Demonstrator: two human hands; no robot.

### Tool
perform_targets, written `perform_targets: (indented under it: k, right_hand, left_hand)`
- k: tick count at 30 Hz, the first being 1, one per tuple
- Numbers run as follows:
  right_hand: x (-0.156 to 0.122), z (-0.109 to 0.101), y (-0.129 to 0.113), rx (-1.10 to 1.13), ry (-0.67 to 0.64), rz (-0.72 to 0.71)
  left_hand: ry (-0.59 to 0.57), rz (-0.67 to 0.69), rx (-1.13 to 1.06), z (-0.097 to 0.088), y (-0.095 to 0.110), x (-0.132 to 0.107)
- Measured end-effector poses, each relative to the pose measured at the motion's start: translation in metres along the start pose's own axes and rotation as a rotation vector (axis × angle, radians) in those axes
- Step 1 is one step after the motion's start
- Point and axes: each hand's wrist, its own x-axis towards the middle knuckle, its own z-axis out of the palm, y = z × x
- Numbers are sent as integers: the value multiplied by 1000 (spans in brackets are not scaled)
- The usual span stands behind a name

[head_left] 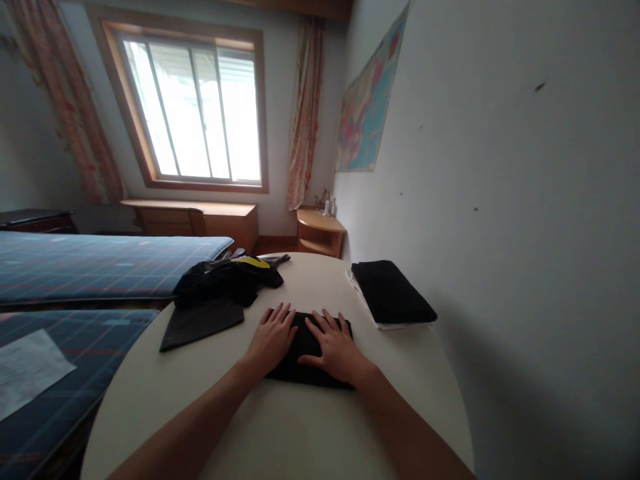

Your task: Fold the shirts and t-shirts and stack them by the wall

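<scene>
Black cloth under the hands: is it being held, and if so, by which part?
Nothing appears gripped; the left hand and right hand rest spread on top of the black cloth, toward its left and right sides.

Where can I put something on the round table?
Bare tabletop shows between the rumpled clothes and the black bundle, and nearer, between the forearms. It's crowded mid-table, where the left hand and right hand rest on folded black cloth.

L grip (273, 337) & R grip (334, 345) palm-down on folded blk cloth (305, 344), rnd tbl (285, 433)
</scene>
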Motion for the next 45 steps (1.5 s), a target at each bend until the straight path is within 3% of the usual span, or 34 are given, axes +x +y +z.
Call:
perform_targets:
  k: [4,9,12,16,20,25,31,37,41,45]
  right_hand:
    - [7,-5,12,-14,66,-4]
    - [-3,-10,19,92,-110,1]
    - [-10,-21,18,147,-136,-1]
    - [-13,-35,20,207,30,75]
    - [-9,-28,27,187,179,163]
    - [-5,-15,33,156,131,214]
    - [-8,-24,33,176,48,417]
    - [-14,-27,34,190,-42,440]
    - [-13,-23,30,177,-24,423]
    - [-10,-22,27,206,-5,471]
  left_hand:
    - [21,42,-56,3,12,-4]
    - [-125,58,-81,7,12,-11]
    - [-185,121,-107,0,5,-12]
    - [-206,275,-156,-10,-3,-12]
    - [-212,388,-201,-16,0,-10]
    - [-240,514,-273,-31,23,-17]
    - [-344,613,-349,-35,42,-26]
    - [-378,656,-431,-30,47,-28]
    - [-347,695,-417,-30,45,-26]
    - [-287,639,-390,-32,35,-23]
